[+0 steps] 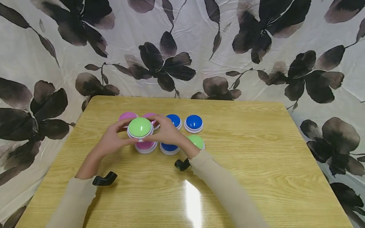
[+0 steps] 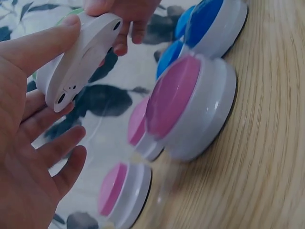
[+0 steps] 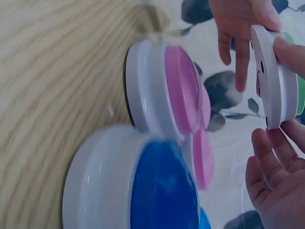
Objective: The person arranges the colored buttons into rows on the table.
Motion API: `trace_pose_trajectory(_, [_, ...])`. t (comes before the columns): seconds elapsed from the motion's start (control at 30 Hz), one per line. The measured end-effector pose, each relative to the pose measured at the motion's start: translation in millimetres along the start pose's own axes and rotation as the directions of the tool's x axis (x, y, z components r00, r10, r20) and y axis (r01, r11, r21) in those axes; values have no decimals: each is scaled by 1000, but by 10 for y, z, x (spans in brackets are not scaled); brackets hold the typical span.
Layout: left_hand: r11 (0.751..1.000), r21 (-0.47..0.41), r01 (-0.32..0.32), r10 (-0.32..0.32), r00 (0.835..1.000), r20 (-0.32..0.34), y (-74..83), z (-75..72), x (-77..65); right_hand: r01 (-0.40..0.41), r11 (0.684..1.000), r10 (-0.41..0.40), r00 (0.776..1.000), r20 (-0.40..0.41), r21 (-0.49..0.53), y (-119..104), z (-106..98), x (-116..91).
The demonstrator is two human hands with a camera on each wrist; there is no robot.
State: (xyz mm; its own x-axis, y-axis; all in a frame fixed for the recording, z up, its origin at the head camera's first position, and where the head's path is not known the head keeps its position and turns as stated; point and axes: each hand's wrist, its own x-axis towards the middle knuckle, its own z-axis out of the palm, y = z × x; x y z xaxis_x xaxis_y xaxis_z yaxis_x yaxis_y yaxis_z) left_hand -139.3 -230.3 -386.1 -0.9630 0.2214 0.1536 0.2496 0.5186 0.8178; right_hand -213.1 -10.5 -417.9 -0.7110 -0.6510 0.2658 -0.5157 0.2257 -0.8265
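A green dome push button (image 1: 139,127) with a white round base is held up off the table between both hands. My left hand (image 1: 113,139) pinches its left edge with thumb and fingers; my right hand (image 1: 169,131) pinches the right edge. In the left wrist view, the underside of the white base (image 2: 81,69) shows, with small dark feet. Just below the held button stands a pink button (image 1: 145,145), and a blue button (image 1: 169,148) sits partly under my right hand. A second green button (image 1: 197,141) is partly hidden by the right wrist.
Behind the hands stand two pink buttons, one at the left (image 1: 128,116) and one (image 1: 149,115) partly covered by the right hand. Two blue buttons, one (image 1: 174,119) beside the other (image 1: 194,122), continue that row. All rest on a wooden table (image 1: 256,158) before a floral cloth (image 1: 176,28).
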Motion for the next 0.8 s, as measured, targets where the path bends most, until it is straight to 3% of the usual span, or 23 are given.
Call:
trace_pose_trajectory(0.17, [1000,18,18,-18,1000,-14,-86,-117,-91,-16,1000,17,1000,25,-18,6,155,121])
trace_pose_trajectory(0.4, [997,58,60,-58,998,-30,-594,-203,-156,-13,999,16,998,68,-46,-28,342,266])
trace_pose_trajectory(0.6, [994,92,63,-59,997,-50,-678,-257,-235,-54,993,65,992,104,-107,-68,460,359])
trace_pose_trajectory(0.8, [997,41,64,-62,997,-54,-807,-291,-258,-97,980,122,982,145,-171,-95,507,421])
